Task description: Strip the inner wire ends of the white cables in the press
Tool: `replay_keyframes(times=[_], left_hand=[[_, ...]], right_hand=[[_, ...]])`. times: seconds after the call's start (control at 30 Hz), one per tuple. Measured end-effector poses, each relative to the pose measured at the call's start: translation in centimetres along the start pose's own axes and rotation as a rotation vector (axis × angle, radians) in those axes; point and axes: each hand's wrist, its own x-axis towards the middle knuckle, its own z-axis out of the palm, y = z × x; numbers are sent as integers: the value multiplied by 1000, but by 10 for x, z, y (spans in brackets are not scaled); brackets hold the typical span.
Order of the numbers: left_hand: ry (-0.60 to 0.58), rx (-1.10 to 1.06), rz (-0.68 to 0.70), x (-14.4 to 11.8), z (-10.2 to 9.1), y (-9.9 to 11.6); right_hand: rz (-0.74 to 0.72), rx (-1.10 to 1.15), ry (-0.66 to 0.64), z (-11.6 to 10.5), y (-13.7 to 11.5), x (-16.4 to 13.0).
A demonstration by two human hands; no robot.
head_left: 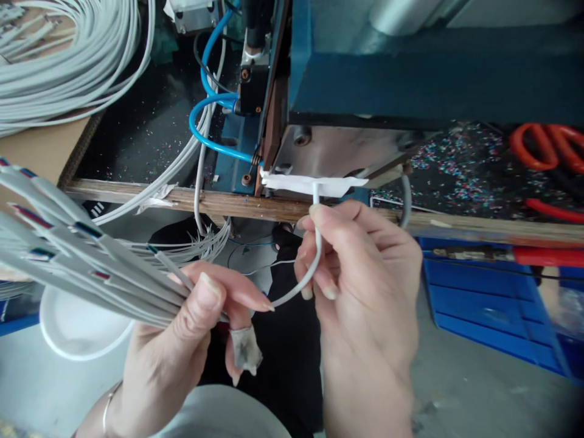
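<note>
A bundle of grey cables (114, 274) lies in my left hand (196, 328), pinched between thumb and fingers. Several of these cables show coloured inner wires where the grey jacket is cut. One finger of that hand has a grey wrap (246, 348) round it. My right hand (365, 274) pinches a single grey cable (314, 255) that curves over from the left hand. Its upper end points up at a white strip (314, 185) on the front of the machine (337, 152). Whether the cable end enters the machine is hidden by the strip.
A large coil of grey cable (91, 67) lies at upper left on cardboard. Blue air hoses (205, 131) run beside the machine. Orange-handled scissors (533, 146) and coloured scraps (456, 164) are on the bench at right. Blue crate (483, 310) and white bowl (82, 322) stand below.
</note>
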Motion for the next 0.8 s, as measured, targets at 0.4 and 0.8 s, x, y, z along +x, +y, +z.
replay_keyframes(times=[0.4, 0.8], left_hand=[[53, 25, -70, 4, -6, -3], [-11, -43, -62, 7, -10, -13]], right_hand=[[-188, -142, -33, -9, 13, -9], [-571, -490, -105, -35, 40, -35]])
